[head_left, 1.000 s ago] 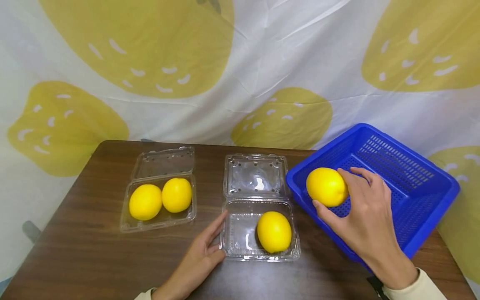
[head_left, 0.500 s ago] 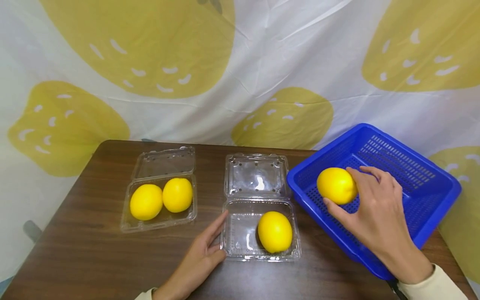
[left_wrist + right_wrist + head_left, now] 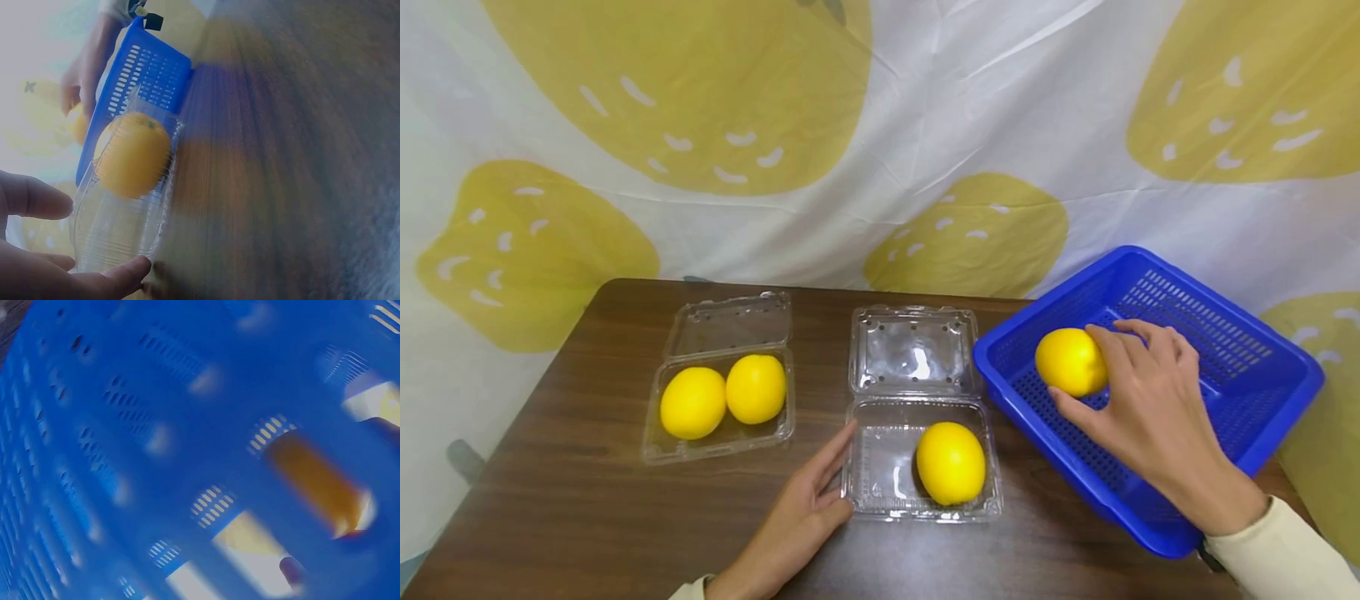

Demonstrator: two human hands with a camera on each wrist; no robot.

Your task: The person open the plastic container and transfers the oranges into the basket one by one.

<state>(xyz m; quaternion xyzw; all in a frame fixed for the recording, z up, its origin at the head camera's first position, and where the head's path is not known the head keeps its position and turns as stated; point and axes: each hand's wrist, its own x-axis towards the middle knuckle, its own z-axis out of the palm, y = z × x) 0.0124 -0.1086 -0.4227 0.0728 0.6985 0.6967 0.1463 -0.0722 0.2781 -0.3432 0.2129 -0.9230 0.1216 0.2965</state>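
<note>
My right hand (image 3: 1157, 400) pinches an orange (image 3: 1070, 363), bright yellow in the head view, between thumb and fingertips over the inside of the blue basket (image 3: 1240, 312). In the right wrist view the slotted basket wall (image 3: 206, 425) fills the picture, and an orange patch shows through one slot. My left hand (image 3: 801, 508) rests against the left edge of an open clear plastic clamshell box (image 3: 880, 467), its index finger (image 3: 40, 199) and thumb fairly straight and apart. Another orange (image 3: 951, 463) sits in the right half of that box.
A second open clamshell box (image 3: 726, 325) on the left holds two oranges (image 3: 693, 403) side by side. Both lids lean back behind their trays on the brown wooden table (image 3: 587, 500). A fruit-printed cloth (image 3: 917, 125) hangs behind.
My right hand has carried its orange rightward from near the basket's left rim to further over the inside, then slightly away from me. The left hand and both boxes stay put.
</note>
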